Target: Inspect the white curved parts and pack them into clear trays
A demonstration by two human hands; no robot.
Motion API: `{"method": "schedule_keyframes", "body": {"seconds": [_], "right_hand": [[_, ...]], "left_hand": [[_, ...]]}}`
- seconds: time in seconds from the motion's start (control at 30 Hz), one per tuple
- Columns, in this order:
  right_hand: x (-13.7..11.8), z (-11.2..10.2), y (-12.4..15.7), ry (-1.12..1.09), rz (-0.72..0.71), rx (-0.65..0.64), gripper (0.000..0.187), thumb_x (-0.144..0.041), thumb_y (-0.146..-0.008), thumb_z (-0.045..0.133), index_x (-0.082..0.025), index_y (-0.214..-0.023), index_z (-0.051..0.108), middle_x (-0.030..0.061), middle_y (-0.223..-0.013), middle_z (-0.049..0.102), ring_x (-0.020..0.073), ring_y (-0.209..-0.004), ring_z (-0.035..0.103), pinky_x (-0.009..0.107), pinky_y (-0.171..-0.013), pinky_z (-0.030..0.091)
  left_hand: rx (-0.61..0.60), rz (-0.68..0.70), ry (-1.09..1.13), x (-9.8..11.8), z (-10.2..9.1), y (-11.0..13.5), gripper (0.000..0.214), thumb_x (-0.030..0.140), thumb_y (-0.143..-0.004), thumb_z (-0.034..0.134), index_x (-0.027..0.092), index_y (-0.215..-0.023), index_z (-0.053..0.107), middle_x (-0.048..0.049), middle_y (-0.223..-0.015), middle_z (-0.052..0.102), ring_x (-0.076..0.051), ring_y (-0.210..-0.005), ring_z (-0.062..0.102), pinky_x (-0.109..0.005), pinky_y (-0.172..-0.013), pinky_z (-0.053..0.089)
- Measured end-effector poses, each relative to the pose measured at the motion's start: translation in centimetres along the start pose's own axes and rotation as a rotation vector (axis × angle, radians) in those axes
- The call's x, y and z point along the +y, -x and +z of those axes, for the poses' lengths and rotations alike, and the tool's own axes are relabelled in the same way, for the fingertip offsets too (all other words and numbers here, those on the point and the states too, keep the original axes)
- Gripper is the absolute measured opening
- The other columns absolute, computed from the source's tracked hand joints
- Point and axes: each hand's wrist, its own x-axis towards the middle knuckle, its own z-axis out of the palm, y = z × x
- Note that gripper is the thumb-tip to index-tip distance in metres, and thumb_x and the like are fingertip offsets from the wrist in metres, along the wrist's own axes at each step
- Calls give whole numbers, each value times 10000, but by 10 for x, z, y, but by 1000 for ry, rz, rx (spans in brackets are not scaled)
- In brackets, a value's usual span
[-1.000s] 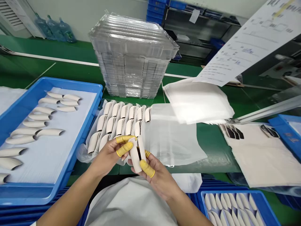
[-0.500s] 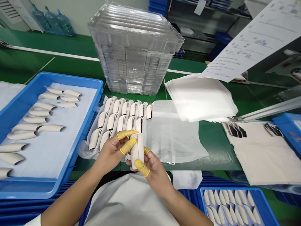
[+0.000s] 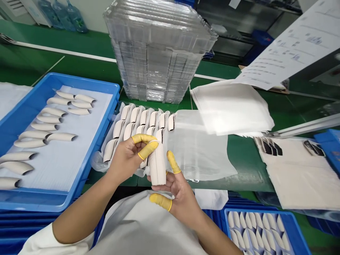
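Observation:
My left hand [image 3: 126,156], with yellow finger cots on thumb and forefinger, pinches the upper end of a cream curved cover piece [image 3: 158,168]. A lengthwise seam line runs down the piece. Below and to its right, my right hand [image 3: 183,194] is open, thumb and forefinger spread; its other fingers lie partly behind the lower end, and whether they touch it I cannot tell. Just beyond, similar pieces [image 3: 130,129] stand in rows in a clear tray, separated by translucent white sheet. That sheet [image 3: 199,152] spreads out flat to the right.
At left a blue tray [image 3: 116,102] bears loose cream pieces on white lining. A tall stack of clear plastic trays [image 3: 159,60] rises behind. White sheets [image 3: 231,106] lie at right under a hanging paper [image 3: 294,46]. Another blue tray [image 3: 300,230] of pieces sits lower right.
My right thumb and forefinger have come off the cover piece and spread apart. The left hand keeps its pinch, and the piece now shows more of its seamed side. The view has shifted slightly.

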Motion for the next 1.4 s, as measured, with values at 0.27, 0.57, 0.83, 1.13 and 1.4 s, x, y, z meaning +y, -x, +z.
{"method": "schedule_keyframes", "body": {"seconds": [0.27, 0.57, 0.83, 1.13, 1.4], "right_hand": [[-8, -1, 8, 185, -34, 62, 714, -418, -906, 655, -347, -1525, 307, -13, -908, 749, 166, -829, 741, 390, -902, 562], [-9, 0, -1, 218, -44, 137, 719, -429, -852, 716, -285, -1486, 407, -21, -795, 752, 184, -796, 741, 367, -829, 589], [-11, -1, 0, 244, -60, 179, 636, -365, -836, 736, -287, -1422, 499, -39, -732, 713, 173, -754, 719, 352, -806, 588], [-2, 0, 3, 44, -11, 242, 721, -370, -741, 835, -317, -1365, 478, -26, -839, 712, 140, -727, 648, 317, -784, 543], [-9, 11, 1, -664, 292, -66, 513, -671, -820, 627, -178, -927, 725, 78, -880, 731, 157, -740, 661, 239, -615, 500]], "left_hand": [[-69, -345, 271, -14, 9, -18, 270, 375, -615, 852, 157, -690, 711, 63, -456, 497, -36, -424, 419, -136, -399, 341], [-60, -512, 418, -21, 15, -16, 438, 449, -468, 918, 138, -582, 630, 72, -447, 464, -25, -420, 414, -137, -429, 362], [-41, -515, 436, -19, 19, -16, 462, 463, -440, 927, 132, -593, 641, 73, -440, 471, -21, -404, 404, -138, -416, 351], [70, -217, 454, -15, 18, -7, 320, 408, -597, 890, 185, -753, 720, 67, -548, 571, -35, -494, 488, -133, -490, 427], [183, -309, 756, -8, 30, 0, 513, 497, -439, 930, 221, -798, 690, 54, -751, 671, -75, -649, 595, -159, -572, 487]]}}
